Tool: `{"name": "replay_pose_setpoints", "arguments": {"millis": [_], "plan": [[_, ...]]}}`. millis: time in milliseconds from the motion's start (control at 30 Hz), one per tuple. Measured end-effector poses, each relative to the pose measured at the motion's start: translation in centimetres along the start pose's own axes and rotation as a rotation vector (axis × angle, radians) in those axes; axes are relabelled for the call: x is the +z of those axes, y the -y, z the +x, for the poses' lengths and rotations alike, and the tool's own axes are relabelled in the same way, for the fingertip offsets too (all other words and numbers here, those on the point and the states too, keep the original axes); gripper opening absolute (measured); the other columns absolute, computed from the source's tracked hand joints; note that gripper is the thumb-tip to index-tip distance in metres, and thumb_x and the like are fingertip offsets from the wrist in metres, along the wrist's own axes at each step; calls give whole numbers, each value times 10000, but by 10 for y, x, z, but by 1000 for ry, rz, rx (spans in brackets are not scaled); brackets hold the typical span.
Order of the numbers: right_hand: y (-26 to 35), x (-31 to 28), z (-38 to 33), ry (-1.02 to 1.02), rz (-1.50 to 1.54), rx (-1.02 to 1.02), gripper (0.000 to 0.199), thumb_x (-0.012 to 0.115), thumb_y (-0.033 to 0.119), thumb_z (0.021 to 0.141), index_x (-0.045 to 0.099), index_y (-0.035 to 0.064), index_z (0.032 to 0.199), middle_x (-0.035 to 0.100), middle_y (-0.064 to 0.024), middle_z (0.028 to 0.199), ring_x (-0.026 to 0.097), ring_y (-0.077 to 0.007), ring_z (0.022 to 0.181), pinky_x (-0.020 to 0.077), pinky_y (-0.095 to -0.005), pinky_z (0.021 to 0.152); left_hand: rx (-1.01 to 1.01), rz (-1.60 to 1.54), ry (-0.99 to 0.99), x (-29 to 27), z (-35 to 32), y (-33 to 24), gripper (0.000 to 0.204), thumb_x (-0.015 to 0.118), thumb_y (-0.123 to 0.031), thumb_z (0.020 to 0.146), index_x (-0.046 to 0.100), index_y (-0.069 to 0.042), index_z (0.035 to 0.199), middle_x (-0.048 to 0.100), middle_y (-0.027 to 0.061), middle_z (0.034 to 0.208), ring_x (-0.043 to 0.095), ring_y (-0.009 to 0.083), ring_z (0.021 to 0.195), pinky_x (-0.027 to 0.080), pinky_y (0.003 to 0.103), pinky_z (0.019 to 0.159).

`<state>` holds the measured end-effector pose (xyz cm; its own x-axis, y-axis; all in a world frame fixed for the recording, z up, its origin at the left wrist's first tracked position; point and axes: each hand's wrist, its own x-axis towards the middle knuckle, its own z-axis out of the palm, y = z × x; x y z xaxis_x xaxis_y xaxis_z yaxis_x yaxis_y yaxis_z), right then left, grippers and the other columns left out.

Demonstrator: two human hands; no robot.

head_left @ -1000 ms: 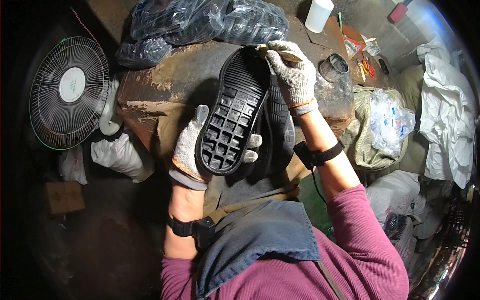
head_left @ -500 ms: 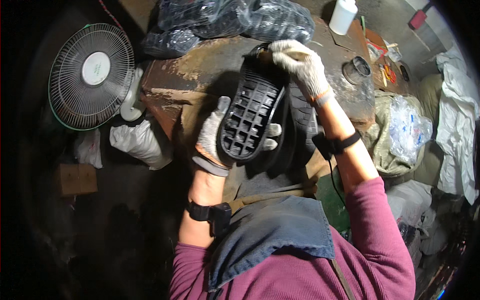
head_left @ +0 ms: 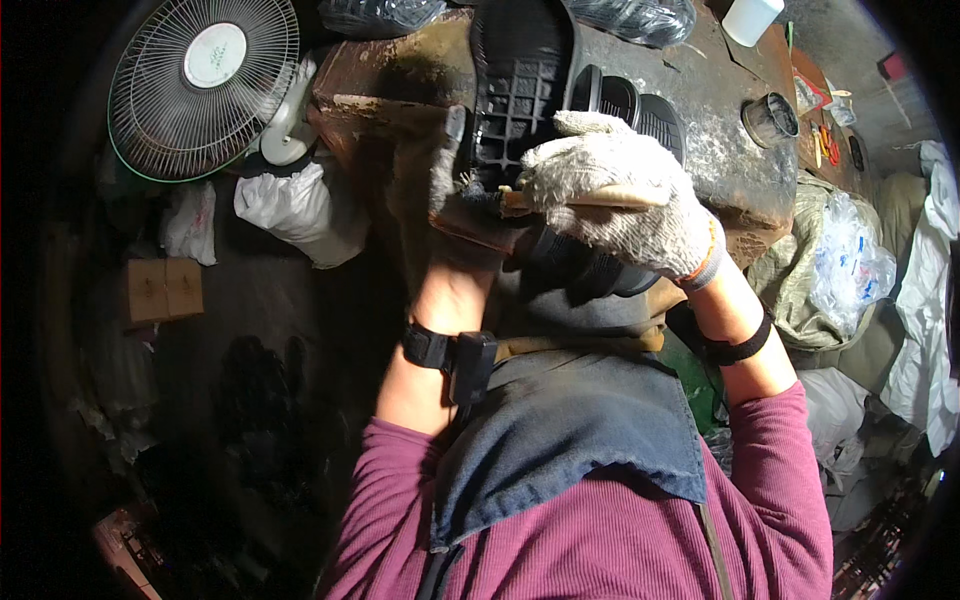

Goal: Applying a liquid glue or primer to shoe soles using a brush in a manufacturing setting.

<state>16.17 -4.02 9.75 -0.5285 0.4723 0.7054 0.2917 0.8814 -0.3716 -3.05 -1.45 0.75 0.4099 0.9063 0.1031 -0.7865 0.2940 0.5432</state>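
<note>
At the far left a white-caged electric fan [head_left: 205, 85] stands beside the worktop [head_left: 400, 80], with a bunched white plastic bag [head_left: 295, 205] under it and a small cardboard box [head_left: 160, 290] lower down; the left hand [head_left: 455, 200], in a grimy knit glove, grips the heel end of a black rubber shoe sole [head_left: 525, 85] from below, its fingers [head_left: 452, 150] curled up the sole's left edge; the sole is held upright above the worktop, tread grid facing the camera, its toe reaching the top of the view; the right hand [head_left: 615, 205], in a white knit glove, is closed around a pale wooden-handled tool [head_left: 580, 200] laid across the sole's lower end; more black soles [head_left: 635, 110] lie behind it; a small metal tin [head_left: 770, 120] and a white plastic bottle [head_left: 750, 18] sit further right; clear plastic bags [head_left: 845, 270] fill the right edge.
</note>
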Motion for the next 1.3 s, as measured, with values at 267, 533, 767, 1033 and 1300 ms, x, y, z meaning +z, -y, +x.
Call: {"name": "replay_pose_setpoints", "arguments": {"millis": [267,533,767,1033,1300], "plan": [[24,-5,-22,-88,420,768,156,766,141,887,771,45,1010,759,-76,997,735,-231,929,557,-329,901,-101,-121,268,1,3,-65,800,627,-484,985,397,77,1507,518,328,1446,573,446,1295,469,518,1123],[25,27,5,-127,354,596,235,736,290,918,761,78,1017,759,-78,963,750,-262,886,580,-328,758,-36,208,-271,-7,1,-72,444,272,-108,1117,403,120,1474,411,246,1570,467,280,1433,369,350,1227],[-12,12,-5,119,-264,568,308,673,133,878,753,52,1164,755,-150,1132,717,-295,1049,549,-368,947,685,1800,70,-20,-36,-65,190,610,-84,949,727,-55,1095,720,121,1128,693,226,1057,554,336,941],[-69,27,-5,-3,-160,362,419,598,302,1039,667,-35,1279,681,-151,1302,617,-273,1219,477,-386,1069,299,1593,-143,-34,-181,-46,450,464,-381,1065,644,-24,1269,685,178,1267,646,283,1203,465,362,1085],[-74,76,47,-140,-69,188,330,551,176,1050,673,-34,1275,690,-156,1259,642,-249,1123,474,-368,1031,897,-241,-671,-53,-519,-97,684,391,-504,1058,470,74,1416,545,391,1344,562,547,1234,455,669,1065]]}}
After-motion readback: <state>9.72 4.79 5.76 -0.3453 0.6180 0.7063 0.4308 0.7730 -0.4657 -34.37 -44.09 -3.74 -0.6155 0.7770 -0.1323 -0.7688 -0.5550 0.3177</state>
